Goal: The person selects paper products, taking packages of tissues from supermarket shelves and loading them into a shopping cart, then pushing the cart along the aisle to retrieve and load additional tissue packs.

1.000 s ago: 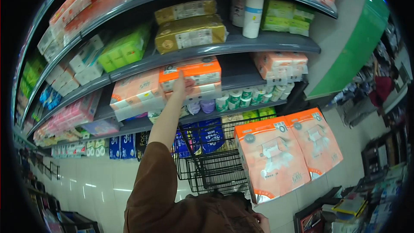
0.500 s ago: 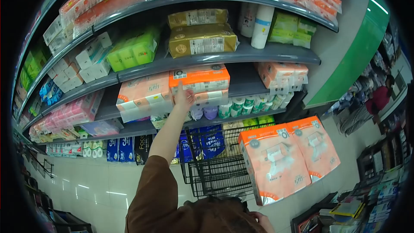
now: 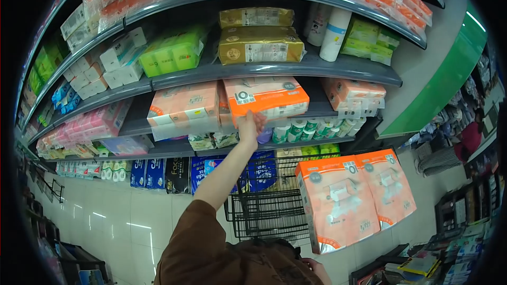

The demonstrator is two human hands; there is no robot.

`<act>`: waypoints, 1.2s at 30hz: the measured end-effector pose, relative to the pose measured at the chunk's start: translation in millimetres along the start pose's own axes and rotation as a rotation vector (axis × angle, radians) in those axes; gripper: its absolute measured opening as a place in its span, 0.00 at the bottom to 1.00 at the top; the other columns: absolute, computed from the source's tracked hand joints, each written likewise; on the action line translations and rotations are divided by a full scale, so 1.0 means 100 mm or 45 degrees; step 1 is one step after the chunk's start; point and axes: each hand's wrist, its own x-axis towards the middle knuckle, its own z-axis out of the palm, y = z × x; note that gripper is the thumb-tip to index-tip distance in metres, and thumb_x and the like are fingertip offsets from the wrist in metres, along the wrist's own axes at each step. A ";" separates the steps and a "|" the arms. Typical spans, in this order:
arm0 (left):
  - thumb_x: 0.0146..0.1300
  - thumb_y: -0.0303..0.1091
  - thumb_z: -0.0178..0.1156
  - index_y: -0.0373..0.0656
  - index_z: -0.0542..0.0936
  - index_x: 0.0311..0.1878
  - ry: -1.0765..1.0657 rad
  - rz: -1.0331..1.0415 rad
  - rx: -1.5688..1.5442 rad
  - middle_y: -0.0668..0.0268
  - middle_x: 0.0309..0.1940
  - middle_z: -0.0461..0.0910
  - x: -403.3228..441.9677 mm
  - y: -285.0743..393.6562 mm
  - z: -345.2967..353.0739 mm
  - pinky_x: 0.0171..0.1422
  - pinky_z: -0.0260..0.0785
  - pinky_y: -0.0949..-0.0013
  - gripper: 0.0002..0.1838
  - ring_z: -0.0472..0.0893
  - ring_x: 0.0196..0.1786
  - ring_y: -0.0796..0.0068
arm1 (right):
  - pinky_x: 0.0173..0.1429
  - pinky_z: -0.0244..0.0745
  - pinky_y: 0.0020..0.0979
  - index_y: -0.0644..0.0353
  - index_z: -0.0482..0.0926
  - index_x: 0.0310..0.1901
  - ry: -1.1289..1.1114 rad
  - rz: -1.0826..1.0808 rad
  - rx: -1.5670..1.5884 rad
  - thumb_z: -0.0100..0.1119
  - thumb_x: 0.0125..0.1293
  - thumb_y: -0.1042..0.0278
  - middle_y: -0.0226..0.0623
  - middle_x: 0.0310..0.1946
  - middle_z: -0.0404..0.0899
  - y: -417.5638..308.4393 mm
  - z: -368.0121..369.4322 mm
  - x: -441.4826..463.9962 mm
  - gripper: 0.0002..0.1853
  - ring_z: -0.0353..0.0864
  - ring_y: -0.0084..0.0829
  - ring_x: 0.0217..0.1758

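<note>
- At 10 o'clock from the left hand, a peach pack [image 3: 185,106] sits on the shelf [image 3: 317,107], its front over the lip.
- The left hand [image 3: 251,127] is clamped on the near edge of the orange pack [image 3: 268,98], toward its left end; how far the fingers reach underneath is hidden.
- The orange pack lies at 1 o'clock from that hand, at the shelf's front. Its long axis runs roughly 9 to 3, the right end tipped slightly toward 2; the orange band faces 6. It should be light for its bulk, soft and squeezable, the film slick, little at risk beyond tearing. Mid-edge, thumb above and fingers beneath, looks the steadiest hold.
- The cart [image 3: 272,212], black wire, stands between 5 and 6.
- The right hand [image 3: 315,270], at 5, is partly cut off; I cannot tell whether it grips anything.
- Two big packs [image 3: 340,208] lean side by side at 4, beside the cart's wires.
</note>
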 end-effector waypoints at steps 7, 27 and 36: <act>0.54 0.69 0.66 0.45 0.66 0.69 0.104 -0.308 -0.319 0.58 0.67 0.65 -0.06 0.17 -0.30 0.73 0.58 0.50 0.48 0.68 0.66 0.61 | 0.55 0.76 0.30 0.64 0.77 0.60 -0.048 0.018 0.034 0.62 0.66 0.69 0.44 0.47 0.84 -0.33 -0.05 -0.01 0.21 0.83 0.30 0.50; 0.67 0.51 0.58 0.42 0.65 0.70 -0.109 -0.043 -0.016 0.58 0.66 0.72 -1.16 -0.12 -0.53 0.67 0.70 0.48 0.34 0.74 0.67 0.59 | 0.54 0.79 0.31 0.59 0.78 0.59 -0.164 -0.490 -0.174 0.58 0.72 0.66 0.37 0.48 0.85 -0.56 -0.77 0.00 0.17 0.85 0.33 0.47; 0.58 0.54 0.66 0.41 0.65 0.70 -0.144 -0.075 -0.032 0.63 0.68 0.71 -2.74 -0.77 -0.96 0.75 0.58 0.53 0.42 0.70 0.70 0.61 | 0.65 0.73 0.38 0.64 0.62 0.69 0.252 -0.698 0.714 0.48 0.76 0.66 0.46 0.59 0.75 -0.96 -1.52 0.67 0.24 0.77 0.39 0.60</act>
